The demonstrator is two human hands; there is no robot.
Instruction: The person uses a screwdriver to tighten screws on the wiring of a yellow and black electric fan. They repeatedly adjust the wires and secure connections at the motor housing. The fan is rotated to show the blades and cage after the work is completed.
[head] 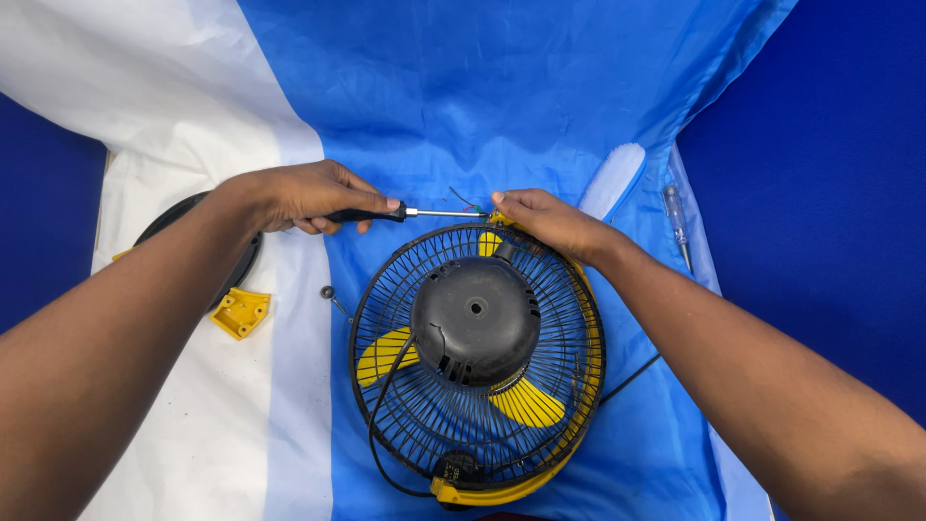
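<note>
Head camera view, looking down over two bare forearms at a small fan (pixel 477 362) lying face-down on a blue and white sheet (pixel 289 405). Nearest the viewer, a yellow bracket (pixel 492 490) curves round the lower edge of the black wire cage, with a black cord (pixel 378 425) looping from it up across the grille. Yellow blades (pixel 526 402) show through the wires on either side of the round black motor housing (pixel 476 318) at the centre. A second cord (pixel 632 378) trails off to the right from under the cage.

To the left, on the white part of the sheet, lie a small yellow plastic piece (pixel 241 313) and, just beside the cage, a loose screw (pixel 333 297). A dark round part (pixel 246 253) sits partly hidden under the left forearm.

Farther up, the left hand (pixel 304 196) is closed around the black handle of a screwdriver (pixel 405 212), whose metal shaft points right toward the top rim of the cage. The right hand (pixel 550 224) rests on that rim, fingers curled over a yellow fitting there, the screwdriver tip just meeting its fingertips; thin wires (pixel 468 203) stick up beside them.

Beyond the right hand lie a white brush-like object (pixel 612 180) and a second screwdriver with a clear handle (pixel 677 224), near the sheet's right edge.
</note>
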